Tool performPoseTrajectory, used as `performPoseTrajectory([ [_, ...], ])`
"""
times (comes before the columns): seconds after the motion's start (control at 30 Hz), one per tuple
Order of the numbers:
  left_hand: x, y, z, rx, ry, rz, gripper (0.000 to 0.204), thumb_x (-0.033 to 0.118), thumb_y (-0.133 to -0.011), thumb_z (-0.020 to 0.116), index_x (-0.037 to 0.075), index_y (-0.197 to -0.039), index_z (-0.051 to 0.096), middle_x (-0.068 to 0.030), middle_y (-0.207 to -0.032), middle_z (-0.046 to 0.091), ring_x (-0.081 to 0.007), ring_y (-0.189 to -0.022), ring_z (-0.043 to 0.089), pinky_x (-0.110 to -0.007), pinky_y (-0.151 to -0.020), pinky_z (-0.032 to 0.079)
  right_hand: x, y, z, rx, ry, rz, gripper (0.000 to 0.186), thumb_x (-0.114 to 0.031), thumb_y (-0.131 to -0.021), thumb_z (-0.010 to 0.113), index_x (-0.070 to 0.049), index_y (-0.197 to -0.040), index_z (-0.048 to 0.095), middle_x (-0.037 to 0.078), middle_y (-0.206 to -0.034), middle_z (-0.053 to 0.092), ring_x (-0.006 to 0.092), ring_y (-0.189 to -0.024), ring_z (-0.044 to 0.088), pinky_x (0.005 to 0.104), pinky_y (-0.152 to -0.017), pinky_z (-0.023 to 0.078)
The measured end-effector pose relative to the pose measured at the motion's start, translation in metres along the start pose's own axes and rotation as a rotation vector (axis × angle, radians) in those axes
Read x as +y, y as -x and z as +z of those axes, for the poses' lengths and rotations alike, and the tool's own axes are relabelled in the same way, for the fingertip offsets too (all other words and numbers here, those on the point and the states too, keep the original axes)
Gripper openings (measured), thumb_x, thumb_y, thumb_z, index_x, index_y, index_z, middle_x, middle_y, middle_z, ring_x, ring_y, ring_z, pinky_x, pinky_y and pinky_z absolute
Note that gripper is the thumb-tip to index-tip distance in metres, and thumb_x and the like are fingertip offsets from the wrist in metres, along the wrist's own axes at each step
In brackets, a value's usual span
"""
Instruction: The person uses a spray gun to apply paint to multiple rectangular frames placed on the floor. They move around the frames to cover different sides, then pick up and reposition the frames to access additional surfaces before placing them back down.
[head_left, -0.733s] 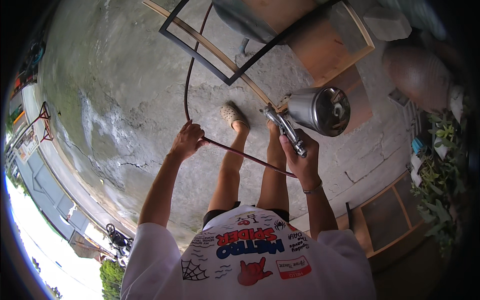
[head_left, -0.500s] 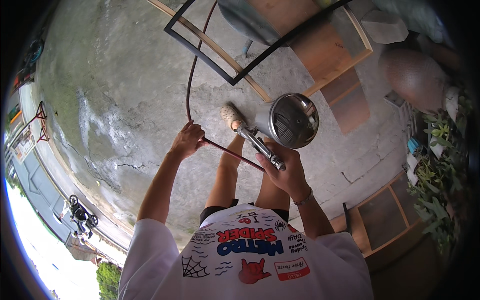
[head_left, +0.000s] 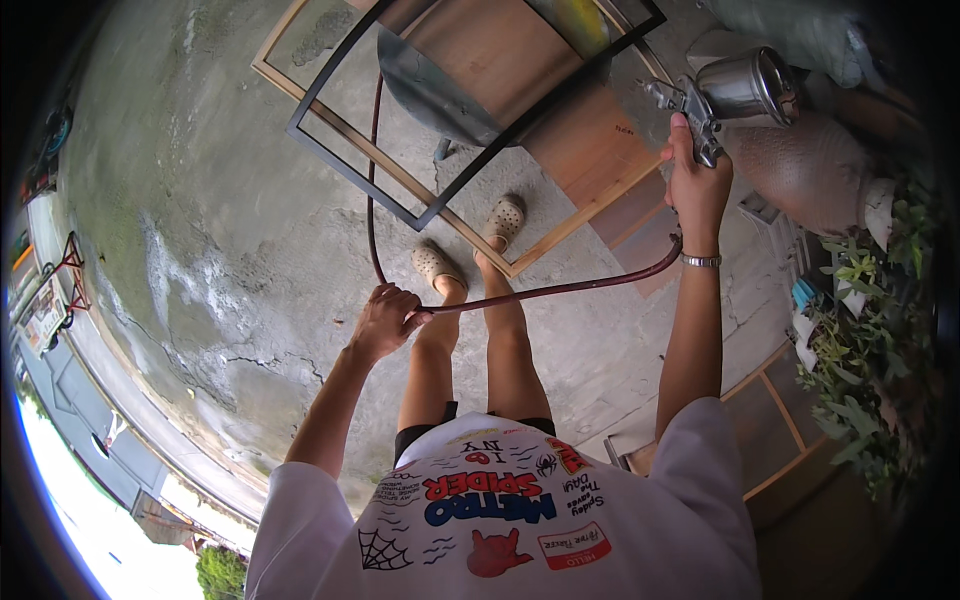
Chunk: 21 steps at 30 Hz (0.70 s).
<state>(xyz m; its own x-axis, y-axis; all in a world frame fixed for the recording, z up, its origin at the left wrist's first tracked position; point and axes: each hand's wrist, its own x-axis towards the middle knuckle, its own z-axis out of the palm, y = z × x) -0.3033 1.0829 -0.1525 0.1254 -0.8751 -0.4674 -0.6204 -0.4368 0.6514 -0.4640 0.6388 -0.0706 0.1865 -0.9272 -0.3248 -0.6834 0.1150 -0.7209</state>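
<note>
My right hand grips a metal spray gun with a shiny cup, raised at the upper right. A dark red hose runs from the gun's lower end to my left hand, which is closed on it at lower centre, then loops away upward. Ahead of me a black rectangular frame and a light wooden frame overlie plywood pieces and a dark, rounded surface. My feet in beige clogs are just below the frames' near corner.
Cracked concrete spreads to the left. On the right are a large clay pot, pale blocks, leafy plants and a leaning wood-framed panel. At the far left edge are a red metal stand, a road and a grey structure.
My right hand has swung up and to the right with the gun, pulling the hose straighter. The frames appear nearer to my feet, and my right foot now shows beside them.
</note>
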Motion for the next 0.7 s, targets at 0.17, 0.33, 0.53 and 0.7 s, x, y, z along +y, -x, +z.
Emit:
performPoseTrajectory([
  [0.17, 0.042, -0.037, -0.011, 0.14, 0.106, 0.015, 0.029, 0.031, -0.094, 0.068, 0.004, -0.085, 0.063, -0.0128, -0.077, 0.062, -0.0351, -0.079, 0.061, -0.045, -0.084, 0.047, 0.008, -0.102, -0.018, 0.208, 0.028, -0.086, 0.053, -0.047, -0.096, 0.068, 0.004, -0.082, 0.072, 0.01, -0.069, 0.07, 0.013, -0.042, 0.057, 0.0288, -0.037, 0.042],
  [0.33, 0.065, -0.055, -0.023, 0.148, 0.148, -0.013, 0.023, 0.026, -0.093, 0.068, 0.005, -0.086, 0.064, -0.0137, -0.077, 0.062, -0.0356, -0.079, 0.061, -0.045, -0.082, 0.047, -0.013, -0.119, -0.035, 0.436, -0.089, -0.212, 0.046, -0.041, -0.097, 0.065, 0.003, -0.086, 0.073, 0.008, -0.076, 0.072, 0.0134, -0.041, 0.057, 0.0292, -0.037, 0.042],
  [0.53, 0.014, -0.004, -0.018, -0.048, 0.065, -0.041, 0.031, 0.037, -0.089, 0.074, 0.007, -0.083, 0.068, -0.0103, -0.079, 0.065, -0.0308, -0.086, 0.063, -0.043, -0.089, 0.047, 0.014, -0.024, -0.021, 0.124, -0.119, 0.005, 0.045, -0.044, -0.097, 0.068, -0.001, -0.087, 0.071, 0.004, -0.07, 0.068, 0.0112, -0.037, 0.05, 0.0293, -0.035, 0.03],
  [0.7, -0.05, 0.042, -0.026, -0.147, -0.118, -0.023, 0.038, 0.044, -0.081, 0.079, 0.008, -0.08, 0.068, -0.0064, -0.08, 0.064, -0.0278, -0.091, 0.064, -0.046, -0.109, 0.044, 0.036, 0.126, 0.019, -0.24, -0.048, -0.032, 0.032, -0.033, -0.098, 0.071, -0.002, -0.092, 0.072, 0.002, -0.069, 0.066, 0.0092, -0.058, 0.057, 0.0292, -0.053, 0.043],
])
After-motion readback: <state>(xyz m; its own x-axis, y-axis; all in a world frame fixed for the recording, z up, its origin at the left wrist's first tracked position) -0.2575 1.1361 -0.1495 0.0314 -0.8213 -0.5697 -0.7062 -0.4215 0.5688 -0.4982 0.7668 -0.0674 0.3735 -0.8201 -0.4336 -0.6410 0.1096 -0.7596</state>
